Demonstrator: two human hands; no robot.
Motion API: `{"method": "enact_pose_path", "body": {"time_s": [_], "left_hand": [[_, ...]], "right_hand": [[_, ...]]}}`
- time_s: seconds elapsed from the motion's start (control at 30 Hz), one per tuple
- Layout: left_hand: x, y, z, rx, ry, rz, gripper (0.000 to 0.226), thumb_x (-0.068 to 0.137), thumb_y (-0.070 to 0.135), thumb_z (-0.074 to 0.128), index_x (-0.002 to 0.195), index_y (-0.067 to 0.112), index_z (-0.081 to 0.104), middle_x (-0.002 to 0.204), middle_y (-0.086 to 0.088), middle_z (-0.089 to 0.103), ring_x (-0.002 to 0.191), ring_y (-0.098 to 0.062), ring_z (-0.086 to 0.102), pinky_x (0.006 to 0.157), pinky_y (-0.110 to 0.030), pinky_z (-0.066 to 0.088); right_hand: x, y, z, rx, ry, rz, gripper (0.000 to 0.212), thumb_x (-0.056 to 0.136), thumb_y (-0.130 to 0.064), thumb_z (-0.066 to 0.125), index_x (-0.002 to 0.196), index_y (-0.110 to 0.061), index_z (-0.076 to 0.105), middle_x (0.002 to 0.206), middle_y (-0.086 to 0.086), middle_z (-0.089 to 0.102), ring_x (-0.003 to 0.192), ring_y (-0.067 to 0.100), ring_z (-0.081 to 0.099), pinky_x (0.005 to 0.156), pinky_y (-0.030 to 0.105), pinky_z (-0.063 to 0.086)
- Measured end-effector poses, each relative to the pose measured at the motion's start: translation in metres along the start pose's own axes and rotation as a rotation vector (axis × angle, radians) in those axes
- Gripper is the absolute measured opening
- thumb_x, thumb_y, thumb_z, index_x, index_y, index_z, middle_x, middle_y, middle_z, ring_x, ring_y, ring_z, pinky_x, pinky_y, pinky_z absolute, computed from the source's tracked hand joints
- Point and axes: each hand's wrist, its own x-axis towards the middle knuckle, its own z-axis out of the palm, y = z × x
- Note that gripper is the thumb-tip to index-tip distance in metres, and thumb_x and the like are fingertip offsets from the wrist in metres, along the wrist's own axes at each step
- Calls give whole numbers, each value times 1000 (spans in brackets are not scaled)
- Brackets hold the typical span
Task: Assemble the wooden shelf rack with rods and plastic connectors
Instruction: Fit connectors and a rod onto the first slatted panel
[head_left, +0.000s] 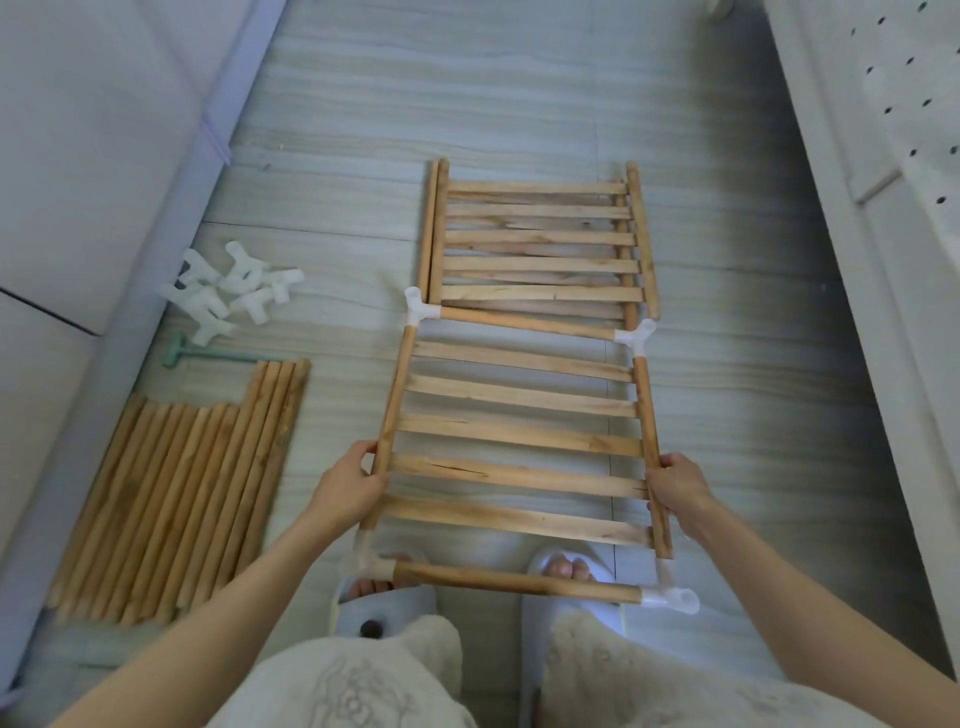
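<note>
A slatted wooden shelf panel (519, 431) is held above the floor in front of me, framed by rods with a white plastic connector at each corner, such as the far left connector (420, 307). My left hand (349, 488) grips the panel's left side rod. My right hand (675, 486) grips its right side rod. A stack of further slatted panels (540, 244) lies flat on the floor just beyond. Loose wooden rods (182, 499) lie in a row on the floor at the left. A pile of spare white connectors (228, 291) sits beyond them.
A small green mallet (208, 356) lies between the connectors and the rods. White furniture (78, 156) borders the left, and a white perforated panel (904, 104) borders the right. My feet in pale slippers (571, 577) stand under the held panel on the grey floor.
</note>
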Motion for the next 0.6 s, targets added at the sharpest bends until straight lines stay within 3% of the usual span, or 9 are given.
{"method": "enact_pose_path", "body": {"time_s": [0.17, 0.5, 0.6], "left_hand": [[-1, 1, -2, -17, -61, -11, 38, 92, 16, 51, 128, 21, 43, 78, -6, 56, 73, -19, 56, 62, -30, 47], [2, 3, 0, -40, -107, -55, 40, 90, 9, 48, 129, 18, 46, 84, -10, 58, 81, -25, 58, 73, -38, 52], [12, 9, -1, -37, -80, -51, 43, 91, 9, 47, 133, 18, 46, 84, -7, 59, 82, -25, 58, 74, -38, 52]], "right_hand": [[0, 0, -3, -60, 9, -6, 22, 94, -4, 37, 110, 0, 51, 95, 15, 53, 81, 30, 54, 83, 47, 52], [1, -2, -10, -123, 28, -34, 23, 92, -5, 40, 104, 2, 59, 89, 14, 56, 81, 29, 52, 72, 36, 45], [7, -14, -14, -89, 39, -47, 21, 91, -6, 46, 95, 2, 64, 82, 14, 58, 80, 30, 54, 75, 38, 47]]}}
